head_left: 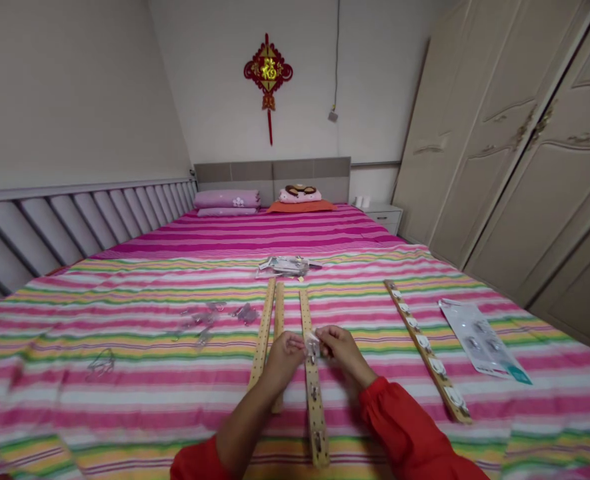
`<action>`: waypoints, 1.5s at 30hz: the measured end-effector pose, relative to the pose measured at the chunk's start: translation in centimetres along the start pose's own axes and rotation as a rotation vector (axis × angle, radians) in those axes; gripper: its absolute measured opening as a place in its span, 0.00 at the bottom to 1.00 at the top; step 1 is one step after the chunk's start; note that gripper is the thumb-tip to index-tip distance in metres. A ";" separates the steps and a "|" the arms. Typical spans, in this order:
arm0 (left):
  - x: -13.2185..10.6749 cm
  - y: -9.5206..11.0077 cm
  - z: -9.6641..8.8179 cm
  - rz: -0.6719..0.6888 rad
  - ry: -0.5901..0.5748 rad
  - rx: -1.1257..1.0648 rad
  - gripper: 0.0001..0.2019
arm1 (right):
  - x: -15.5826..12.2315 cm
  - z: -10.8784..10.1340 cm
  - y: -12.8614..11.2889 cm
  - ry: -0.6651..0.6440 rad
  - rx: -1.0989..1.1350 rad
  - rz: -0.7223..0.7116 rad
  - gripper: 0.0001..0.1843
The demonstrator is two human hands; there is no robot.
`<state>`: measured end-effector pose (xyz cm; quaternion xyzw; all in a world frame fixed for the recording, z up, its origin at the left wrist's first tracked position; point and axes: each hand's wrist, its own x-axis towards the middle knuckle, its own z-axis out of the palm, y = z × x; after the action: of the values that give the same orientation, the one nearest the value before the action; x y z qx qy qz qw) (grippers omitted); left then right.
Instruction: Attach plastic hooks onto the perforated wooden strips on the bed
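My left hand (285,355) and my right hand (339,348) meet over a wooden perforated strip (313,393) lying on the striped bedspread (125,393). Both pinch a small clear plastic hook (313,345) between their fingertips, just above the strip. Two more wooden strips (267,320) lie side by side under and left of my left hand. A fourth strip (427,350) with several clear hooks fixed along it lies to the right.
Loose clear hooks (205,321) and another (101,363) lie to the left. A crumpled plastic bag (285,267) sits beyond the strips, a flat white packet (482,340) at the right. Pillows (227,200) rest at the headboard, wardrobe doors (525,153) stand on the right.
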<state>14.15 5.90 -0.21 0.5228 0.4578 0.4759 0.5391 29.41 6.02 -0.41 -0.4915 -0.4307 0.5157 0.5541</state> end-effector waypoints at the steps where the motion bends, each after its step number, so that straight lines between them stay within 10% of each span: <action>1: 0.7 -0.3 0.0 0.007 -0.006 0.012 0.11 | 0.8 0.0 0.2 0.002 -0.008 -0.009 0.20; 13: 5.9 -3.3 0.5 0.023 0.000 0.248 0.07 | 5.6 -0.2 3.3 0.038 -0.071 -0.040 0.18; 45: 5.6 -3.3 1.4 0.036 0.084 0.559 0.13 | 6.3 0.0 5.1 0.144 -0.095 -0.106 0.18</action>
<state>16.41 11.23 -3.44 0.6388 0.5842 0.3619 0.3460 29.23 12.20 -5.64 -0.5293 -0.4392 0.4280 0.5863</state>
